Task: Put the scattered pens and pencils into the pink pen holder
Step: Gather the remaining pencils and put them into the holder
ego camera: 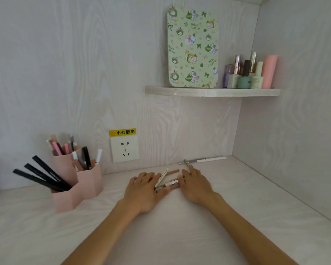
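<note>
two bare forearms, left hand and right hand, no sleeves or jewellery visible

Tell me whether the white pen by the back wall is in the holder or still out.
Out. The white pen lies flat on the desk against the back wall, far right of the pink pen holder, untouched by either hand.

Pen holder: pink, holding black pens. Desk: pale woodgrain. Board: green, cat-printed. Socket: white, under a yellow label. Loose pens: white, brown.
</note>
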Demonstrator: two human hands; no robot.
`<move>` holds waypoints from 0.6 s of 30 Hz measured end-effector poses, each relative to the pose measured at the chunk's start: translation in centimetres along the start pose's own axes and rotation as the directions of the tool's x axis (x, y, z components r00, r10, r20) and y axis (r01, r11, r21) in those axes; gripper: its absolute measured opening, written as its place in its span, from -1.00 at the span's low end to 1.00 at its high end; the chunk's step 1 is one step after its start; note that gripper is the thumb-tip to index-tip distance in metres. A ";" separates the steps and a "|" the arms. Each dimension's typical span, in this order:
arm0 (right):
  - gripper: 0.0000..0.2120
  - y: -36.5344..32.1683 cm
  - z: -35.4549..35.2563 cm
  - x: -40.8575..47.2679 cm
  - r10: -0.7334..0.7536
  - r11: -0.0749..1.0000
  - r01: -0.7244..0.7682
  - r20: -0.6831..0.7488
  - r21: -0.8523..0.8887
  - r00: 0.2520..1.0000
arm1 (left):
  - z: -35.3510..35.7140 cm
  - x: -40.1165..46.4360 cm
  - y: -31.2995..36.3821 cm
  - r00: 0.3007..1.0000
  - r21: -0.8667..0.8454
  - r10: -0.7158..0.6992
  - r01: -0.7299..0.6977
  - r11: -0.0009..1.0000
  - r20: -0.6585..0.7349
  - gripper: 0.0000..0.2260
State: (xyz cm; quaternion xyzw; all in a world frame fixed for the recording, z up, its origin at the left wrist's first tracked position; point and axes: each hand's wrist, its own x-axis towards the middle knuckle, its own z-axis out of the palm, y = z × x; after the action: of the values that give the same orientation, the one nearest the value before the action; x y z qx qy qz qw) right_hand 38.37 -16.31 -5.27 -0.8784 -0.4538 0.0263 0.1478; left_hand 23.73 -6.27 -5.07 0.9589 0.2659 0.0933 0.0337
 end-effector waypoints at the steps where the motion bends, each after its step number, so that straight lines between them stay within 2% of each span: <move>1: -0.56 -1.0 0.3 -0.1 -0.030 0.999 0.030 -0.006 0.013 1.000 | -0.2 -0.8 -0.8 0.999 -0.006 -0.018 0.018 1.000 -0.026 -0.38; 4: -0.60 -3.8 1.7 -0.5 -0.106 0.992 0.109 -0.047 0.069 0.993 | -1.0 -3.6 -3.1 0.988 -0.038 -0.097 0.093 0.995 -0.123 -0.16; 6: -0.59 -5.8 2.6 -0.9 -0.126 0.984 0.133 -0.065 0.117 0.990 | -1.8 -5.7 -5.0 0.975 -0.063 -0.139 0.129 0.990 -0.174 -0.14; 8: -0.58 -7.3 3.2 -1.3 -0.139 0.968 0.154 -0.084 0.200 0.987 | -2.5 -7.6 -6.4 0.960 -0.084 -0.155 0.139 0.987 -0.235 -0.25; 11: -0.55 -8.2 3.2 -1.6 -0.151 0.937 0.181 -0.119 0.299 0.981 | -2.8 -9.4 -7.8 0.930 -0.018 -0.124 0.125 0.992 -0.347 -0.41; 13: -0.54 -8.2 2.9 -1.7 -0.125 0.909 0.169 -0.137 0.380 0.983 | -2.6 -10.4 -8.2 0.931 -0.048 -0.134 0.125 0.991 -0.339 -0.51; 18: -0.56 -6.2 1.8 -1.9 0.032 0.847 0.091 -0.223 0.523 0.974 | -2.8 -11.8 -9.0 0.911 -0.250 -0.263 0.187 0.950 -0.318 -0.75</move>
State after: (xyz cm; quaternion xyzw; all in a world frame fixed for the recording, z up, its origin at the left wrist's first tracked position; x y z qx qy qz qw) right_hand 32.05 -14.01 -5.38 -0.7936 -0.4230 0.0494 0.4346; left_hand 8.76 -4.60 -5.28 0.8808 0.3651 0.2844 0.0999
